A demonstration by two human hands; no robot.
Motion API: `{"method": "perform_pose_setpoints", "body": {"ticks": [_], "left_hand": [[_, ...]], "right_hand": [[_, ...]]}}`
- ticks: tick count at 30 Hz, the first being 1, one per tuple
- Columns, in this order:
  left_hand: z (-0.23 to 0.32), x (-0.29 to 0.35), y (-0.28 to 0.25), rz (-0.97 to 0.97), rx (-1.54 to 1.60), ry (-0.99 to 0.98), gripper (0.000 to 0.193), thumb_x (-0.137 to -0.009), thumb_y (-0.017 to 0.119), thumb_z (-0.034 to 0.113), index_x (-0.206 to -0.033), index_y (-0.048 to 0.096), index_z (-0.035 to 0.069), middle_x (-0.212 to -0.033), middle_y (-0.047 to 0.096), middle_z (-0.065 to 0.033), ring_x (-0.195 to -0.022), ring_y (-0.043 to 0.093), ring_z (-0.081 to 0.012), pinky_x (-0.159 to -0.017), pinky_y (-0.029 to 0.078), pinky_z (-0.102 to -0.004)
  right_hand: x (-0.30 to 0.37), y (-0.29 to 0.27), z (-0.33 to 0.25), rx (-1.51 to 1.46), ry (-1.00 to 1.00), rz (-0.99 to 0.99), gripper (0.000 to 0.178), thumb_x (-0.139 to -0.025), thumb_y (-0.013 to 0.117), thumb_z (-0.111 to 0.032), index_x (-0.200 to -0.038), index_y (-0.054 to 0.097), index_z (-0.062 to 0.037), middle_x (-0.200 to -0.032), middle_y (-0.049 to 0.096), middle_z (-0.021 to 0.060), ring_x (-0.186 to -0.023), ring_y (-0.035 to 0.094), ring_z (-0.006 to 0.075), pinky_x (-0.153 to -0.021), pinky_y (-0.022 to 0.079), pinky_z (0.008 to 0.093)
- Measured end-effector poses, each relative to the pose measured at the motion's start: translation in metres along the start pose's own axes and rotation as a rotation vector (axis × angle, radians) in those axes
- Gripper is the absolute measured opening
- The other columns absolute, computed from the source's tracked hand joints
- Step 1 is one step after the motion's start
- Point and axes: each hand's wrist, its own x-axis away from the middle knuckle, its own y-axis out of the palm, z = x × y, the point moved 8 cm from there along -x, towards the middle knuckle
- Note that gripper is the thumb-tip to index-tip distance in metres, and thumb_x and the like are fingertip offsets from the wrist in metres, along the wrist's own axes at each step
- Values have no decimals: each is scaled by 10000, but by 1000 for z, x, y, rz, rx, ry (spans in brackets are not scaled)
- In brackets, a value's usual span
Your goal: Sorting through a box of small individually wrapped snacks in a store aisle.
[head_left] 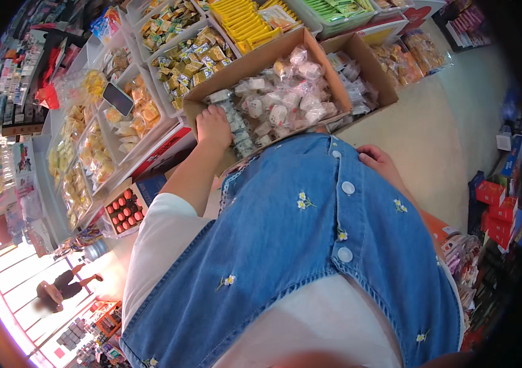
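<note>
A cardboard box point(338, 75) of individually wrapped snacks stands against my front. Inside it, many clear-wrapped white pieces point(278, 114) lie loose, while grey-green wrapped packets point(240, 132) form a row along the left end. My left hand point(214, 127) reaches into that end, its fingers curled down over the packets; the fingertips are partly hidden. To the right of the box, beside my denim vest point(298, 202), is my right hand point(376, 157). Its visible fingers are loosely bent and apart from the box, and nothing shows in them.
Behind the box, a second cardboard box point(379, 72) holds more wrapped pieces. White display bins point(161, 98) of packaged snacks line the left and far side; a phone point(118, 99) lies across one. Red boxes point(499, 211) are stacked at right. A person point(58, 291) is far off, lower left.
</note>
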Motion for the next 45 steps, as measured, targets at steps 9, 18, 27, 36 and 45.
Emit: {"method": "perform_pose_setpoints", "body": {"ticks": [9, 18, 27, 36, 45], "left_hand": [[16, -1, -17, 165, 28, 343, 1118, -625, 871, 430, -1501, 263, 92, -1535, 245, -155, -1423, 260, -336, -1126, 312, -482], [-9, -33, 53, -25, 185, 25, 973, -758, 736, 249, -1525, 169, 59, -1523, 209, -270, -1365, 342, -423, -1108, 350, -448], [-8, -10, 14, -107, 252, 4, 1116, -672, 845, 360, -1544, 155, 261, -1537, 231, -199, -1408, 273, -384, -1082, 355, -472], [-13, -11, 25, 158, 186, 55, 913, -694, 808, 246, -1477, 339, 253, -1516, 310, -113, -1403, 305, -317, -1085, 343, -488], [49, 7, 6, -21, 618, 413, 727, -738, 739, 241, -1399, 453, 142, -1272, 539, -166, -1206, 519, -322, -1022, 423, -439]], "right_hand": [[7, 4, -2, -116, 17, 7, 235, -954, 608, -161, -1132, 615, -8, -1020, 651, 34, -936, 589, 107, -839, 475, 250], [8, -2, 11, -129, 32, 8, 232, -948, 614, -164, -1125, 616, -14, -1011, 650, 25, -925, 586, 100, -827, 476, 248], [3, -1, 7, -160, 105, 3, 236, -957, 606, -150, -1138, 614, 1, -1009, 649, 28, -918, 589, 97, -817, 475, 236], [-5, -1, 1, -65, 200, -14, 246, -962, 599, -135, -1155, 607, 17, -1015, 652, 48, -930, 597, 112, -830, 476, 242], [-6, -7, -4, -67, 245, -44, 242, -966, 588, -131, -1152, 604, 23, -1008, 653, 56, -928, 599, 116, -832, 476, 247]]}}
